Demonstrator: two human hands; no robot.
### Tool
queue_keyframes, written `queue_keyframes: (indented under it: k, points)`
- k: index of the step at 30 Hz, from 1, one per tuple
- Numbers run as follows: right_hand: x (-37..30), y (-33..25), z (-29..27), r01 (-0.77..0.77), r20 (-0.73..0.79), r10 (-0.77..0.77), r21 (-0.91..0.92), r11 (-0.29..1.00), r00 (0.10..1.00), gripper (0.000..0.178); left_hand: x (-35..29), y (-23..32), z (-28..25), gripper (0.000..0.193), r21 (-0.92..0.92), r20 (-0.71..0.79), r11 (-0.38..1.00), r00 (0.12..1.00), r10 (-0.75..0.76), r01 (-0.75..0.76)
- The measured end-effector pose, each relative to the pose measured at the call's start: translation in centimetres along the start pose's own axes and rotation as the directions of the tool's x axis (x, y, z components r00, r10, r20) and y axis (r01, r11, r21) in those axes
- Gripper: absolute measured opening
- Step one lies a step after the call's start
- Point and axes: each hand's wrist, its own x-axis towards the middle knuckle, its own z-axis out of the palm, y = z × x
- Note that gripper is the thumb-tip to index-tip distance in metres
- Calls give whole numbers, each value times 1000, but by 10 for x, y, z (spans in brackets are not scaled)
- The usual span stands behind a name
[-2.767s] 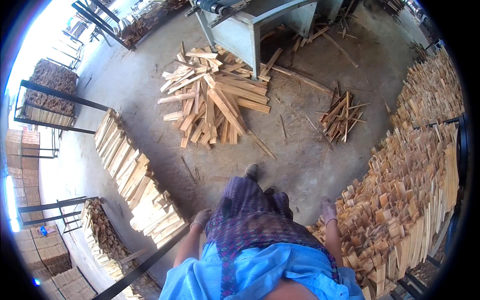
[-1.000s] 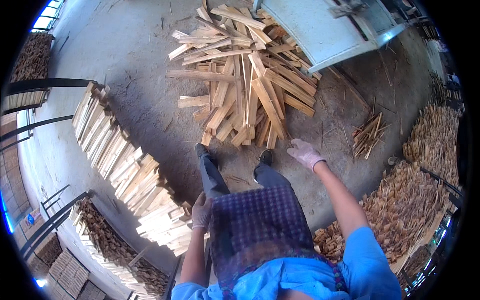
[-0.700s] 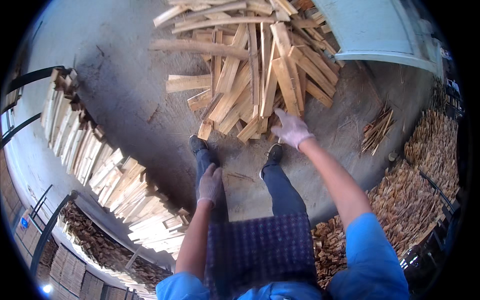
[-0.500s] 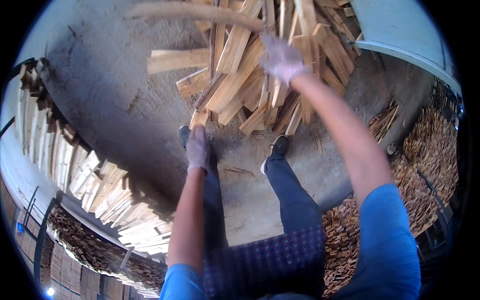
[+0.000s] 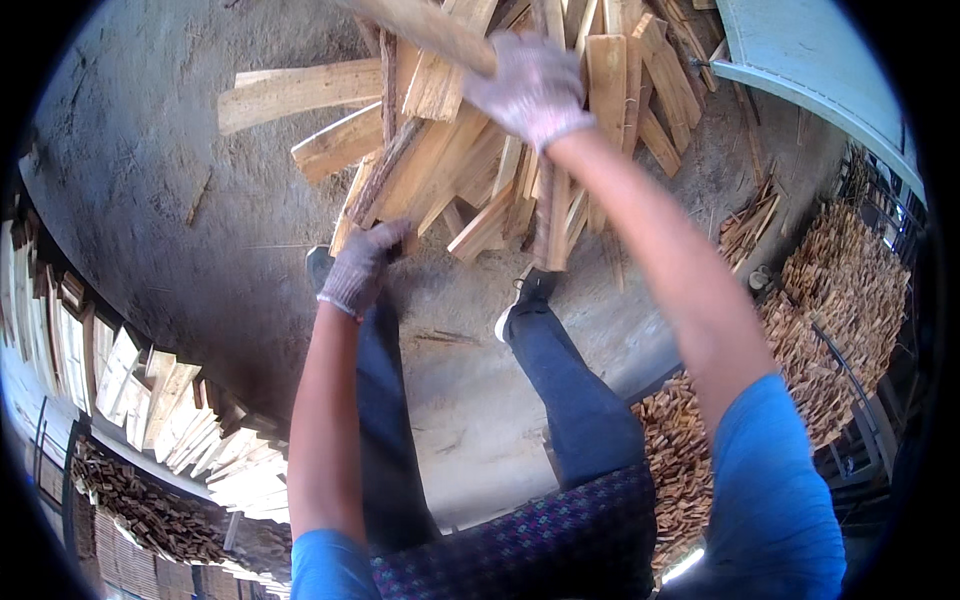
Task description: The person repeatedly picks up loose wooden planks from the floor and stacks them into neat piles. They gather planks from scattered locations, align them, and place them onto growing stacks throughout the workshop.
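Note:
My right hand (image 5: pixel 530 90), in a pale knit glove, is closed round one end of a wooden plank (image 5: pixel 425 30). That plank is raised over the pile of rough boards (image 5: pixel 460 165) and runs off toward the top left. My left hand (image 5: pixel 362 265), gloved too, is closed beside the near end of a bark-edged board (image 5: pixel 385 175). Its fingers are curled, and whatever they hold is mostly hidden by the glove. Two loose boards (image 5: pixel 305 90) stick out to the left from the pile.
A curved row of pale boards (image 5: pixel 150 390) lines the left side. Stacked wood pieces (image 5: pixel 840 290) fill the right. A pale blue panel (image 5: pixel 825 70) stands at the far right, near a small heap of scraps (image 5: pixel 750 225). My shoe (image 5: pixel 535 290) is close to the pile's near edge.
The plank in my right hand has swung from nearly level to slanting up toward the left. My left hand has shifted a little left and curled its fingers. The whole view has shifted slightly.

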Motion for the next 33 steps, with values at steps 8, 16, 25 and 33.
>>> queue_keyframes:
  k: [8, 16, 25, 33]
  points:
    - [-68, 47, 26, 172, -415, -88, 171, 970, 906, 51, -36, -9, 1, 42, 685, -268, 728, 927, 260, -6]
    - [-109, 96, 24, -141, -25, 199, 624, 769, 980, 53, -138, 3, 6, 32, 833, -329, 553, 775, 539, -31]
    - [-165, 65, 44, -168, 175, 11, 962, -215, 985, 58, -219, -18, 122, 26, 342, -513, 940, 842, 167, 22]
    - [-333, 52, 25, -454, 455, 35, 891, -23, 890, 60, -288, -87, 242, 38, 641, -307, 767, 928, 213, 36]
